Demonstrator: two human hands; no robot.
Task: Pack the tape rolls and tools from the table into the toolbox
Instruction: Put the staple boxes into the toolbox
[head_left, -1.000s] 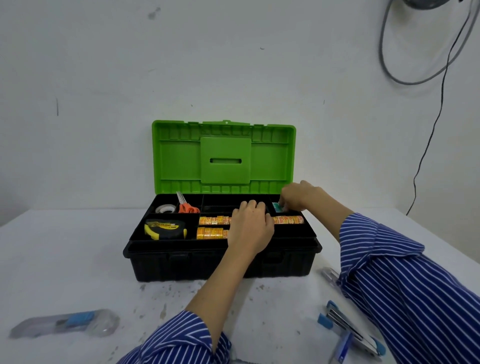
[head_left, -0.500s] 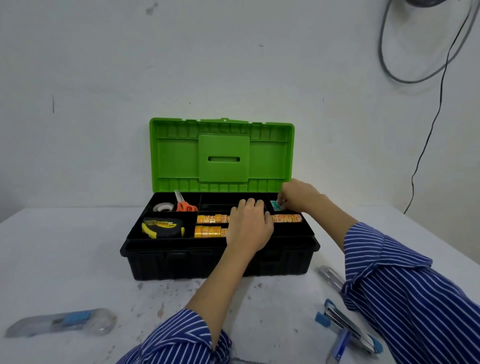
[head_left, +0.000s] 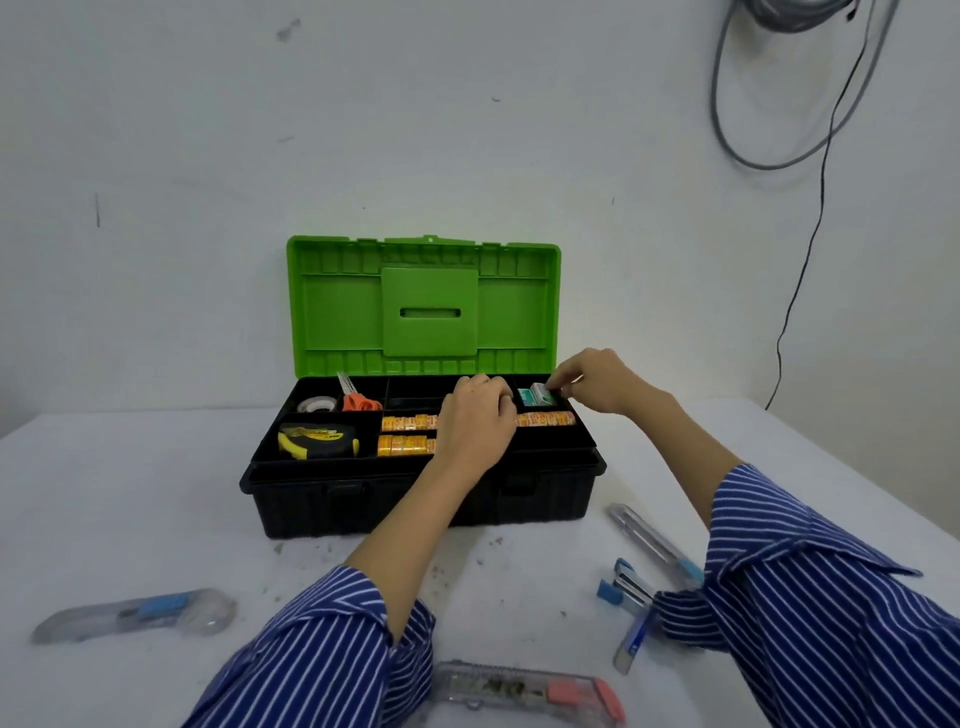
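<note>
The black toolbox (head_left: 415, 506) stands open with its green lid (head_left: 423, 306) upright. Its tray holds a yellow-black tape measure (head_left: 317, 440), orange-handled scissors (head_left: 356, 397), a clear tape roll (head_left: 317, 404) and rows of orange tape rolls (head_left: 408, 423). My left hand (head_left: 475, 423) lies palm down over the middle of those rows, fingers bent forward, their tips hidden. My right hand (head_left: 597, 382) pinches a small teal box (head_left: 535, 397) in the back right compartment.
On the white table lie a clear utility knife with a blue slider (head_left: 130, 616) at front left and one with a red slider (head_left: 524, 693) at the near edge. Another clear knife (head_left: 652, 543), a blue stapler (head_left: 623, 590) and a blue pen-like case (head_left: 634, 639) lie under my right arm.
Both hands stay over the tray's right half. The right hand's fingers have shifted a little on the teal box, which now shows more fully.
</note>
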